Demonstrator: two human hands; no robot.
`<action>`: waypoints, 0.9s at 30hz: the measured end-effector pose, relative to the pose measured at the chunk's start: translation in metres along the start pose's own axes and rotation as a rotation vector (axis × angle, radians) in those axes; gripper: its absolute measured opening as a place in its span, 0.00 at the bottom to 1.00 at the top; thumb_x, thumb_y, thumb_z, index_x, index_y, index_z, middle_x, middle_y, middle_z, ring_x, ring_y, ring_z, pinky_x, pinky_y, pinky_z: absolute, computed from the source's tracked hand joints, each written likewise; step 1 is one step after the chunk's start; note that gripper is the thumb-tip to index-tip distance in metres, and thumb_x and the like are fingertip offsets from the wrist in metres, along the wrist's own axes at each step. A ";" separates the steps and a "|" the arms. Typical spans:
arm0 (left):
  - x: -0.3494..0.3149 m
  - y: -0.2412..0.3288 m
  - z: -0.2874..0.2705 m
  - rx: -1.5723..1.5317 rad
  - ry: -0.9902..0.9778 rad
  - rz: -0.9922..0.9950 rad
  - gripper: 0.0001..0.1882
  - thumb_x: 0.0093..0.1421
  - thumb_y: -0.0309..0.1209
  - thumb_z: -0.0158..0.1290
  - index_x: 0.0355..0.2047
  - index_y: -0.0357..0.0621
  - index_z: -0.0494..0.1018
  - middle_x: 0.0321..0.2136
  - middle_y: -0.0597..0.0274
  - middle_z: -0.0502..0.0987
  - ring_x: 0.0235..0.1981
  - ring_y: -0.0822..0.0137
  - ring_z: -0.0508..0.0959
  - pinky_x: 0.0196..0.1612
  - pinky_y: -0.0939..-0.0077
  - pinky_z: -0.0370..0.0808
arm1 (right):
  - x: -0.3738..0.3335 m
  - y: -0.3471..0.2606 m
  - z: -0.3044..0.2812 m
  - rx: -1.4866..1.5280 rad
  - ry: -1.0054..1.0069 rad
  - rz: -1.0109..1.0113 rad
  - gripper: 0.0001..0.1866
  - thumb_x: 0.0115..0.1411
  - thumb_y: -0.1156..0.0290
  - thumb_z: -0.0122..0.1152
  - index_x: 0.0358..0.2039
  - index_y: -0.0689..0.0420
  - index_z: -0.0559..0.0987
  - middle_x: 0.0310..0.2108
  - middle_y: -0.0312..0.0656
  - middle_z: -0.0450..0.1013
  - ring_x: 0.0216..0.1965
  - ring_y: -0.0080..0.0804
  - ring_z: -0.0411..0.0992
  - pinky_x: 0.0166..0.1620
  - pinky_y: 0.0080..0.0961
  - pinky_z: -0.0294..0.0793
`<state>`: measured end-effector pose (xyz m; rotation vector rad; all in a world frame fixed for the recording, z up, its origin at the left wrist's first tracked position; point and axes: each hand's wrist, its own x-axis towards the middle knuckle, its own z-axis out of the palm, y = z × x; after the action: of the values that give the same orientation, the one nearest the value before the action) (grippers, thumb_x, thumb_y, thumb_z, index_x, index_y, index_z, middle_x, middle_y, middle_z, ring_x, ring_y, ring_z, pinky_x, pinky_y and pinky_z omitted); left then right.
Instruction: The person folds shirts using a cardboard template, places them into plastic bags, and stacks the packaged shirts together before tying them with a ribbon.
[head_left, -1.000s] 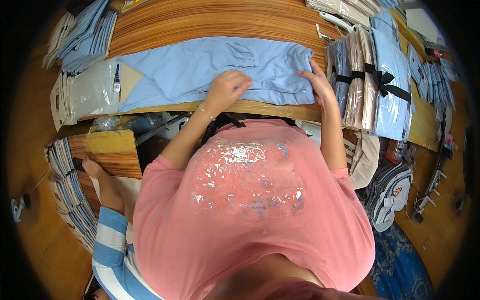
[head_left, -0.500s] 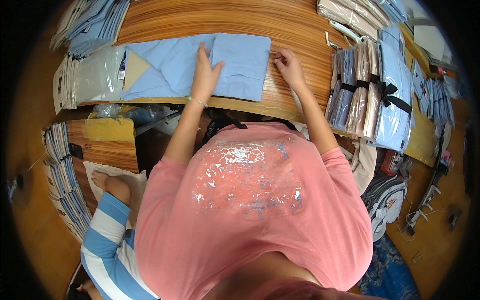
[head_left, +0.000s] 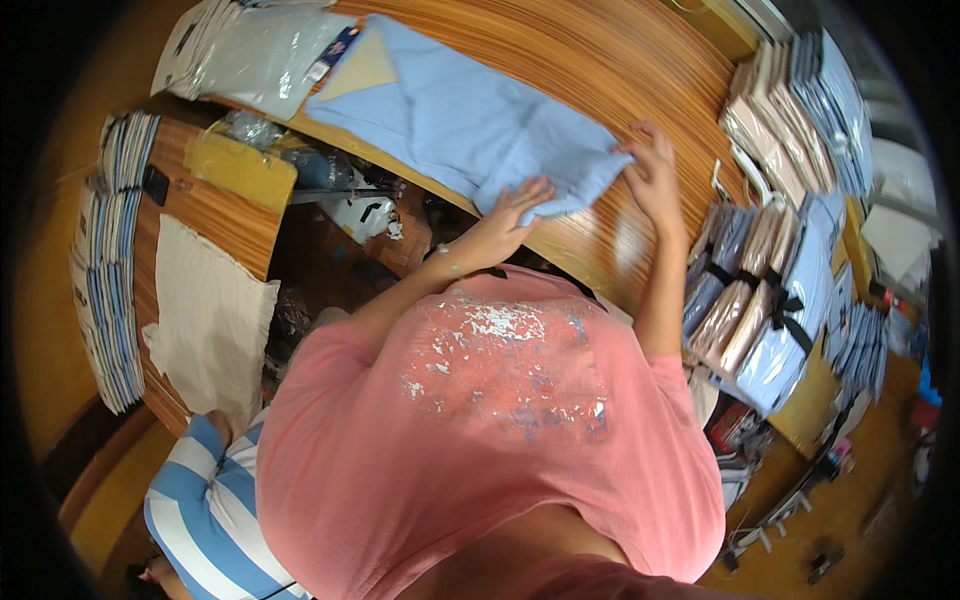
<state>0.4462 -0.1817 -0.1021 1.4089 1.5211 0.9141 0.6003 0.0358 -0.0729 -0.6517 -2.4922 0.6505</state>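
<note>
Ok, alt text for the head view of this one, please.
Seen from above, a person in a pink shirt presses the left hand and right hand on a light blue garment lying on a wooden table. Tied bundles of packed shirts sit to the right, and a beige cloth lies on a lower surface at left.

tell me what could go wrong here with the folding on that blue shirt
1. The light blue garment has its near end bunched under the left hand and right hand, close to the wooden table edge; it could slide off or crease unevenly.
2. The clear plastic bags lie touching the garment's far end, so tugging it may drag them.
3. The tied bundles of folded shirts sit close beside the right arm; an elbow could knock them.
</note>
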 end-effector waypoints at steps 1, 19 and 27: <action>-0.008 0.005 -0.013 -0.404 -0.012 0.057 0.22 0.65 0.32 0.38 0.56 0.29 0.57 0.59 0.50 0.57 0.62 0.61 0.55 0.63 0.66 0.47 | 0.003 -0.015 -0.018 0.062 -0.008 -0.021 0.09 0.46 0.74 0.58 0.31 0.56 0.79 0.42 0.45 0.69 0.49 0.42 0.65 0.50 0.36 0.63; 0.032 -0.129 -0.164 -0.254 0.752 -0.249 0.12 0.57 0.26 0.48 0.41 0.34 0.69 0.27 0.64 0.75 0.25 0.73 0.73 0.29 0.79 0.71 | 0.134 0.017 0.122 0.589 -0.232 0.630 0.12 0.49 0.66 0.66 0.28 0.60 0.76 0.23 0.34 0.70 0.25 0.20 0.67 0.26 0.20 0.66; 0.045 -0.118 -0.171 0.203 0.732 -0.204 0.07 0.56 0.25 0.49 0.35 0.36 0.69 0.19 0.55 0.72 0.19 0.68 0.72 0.24 0.74 0.68 | 0.161 0.009 0.128 0.568 -0.165 0.406 0.09 0.51 0.67 0.63 0.29 0.60 0.80 0.24 0.36 0.74 0.23 0.23 0.69 0.29 0.20 0.69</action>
<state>0.2429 -0.1426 -0.1518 1.0632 2.3051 1.2487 0.4082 0.0902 -0.1248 -0.9028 -2.1554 1.5422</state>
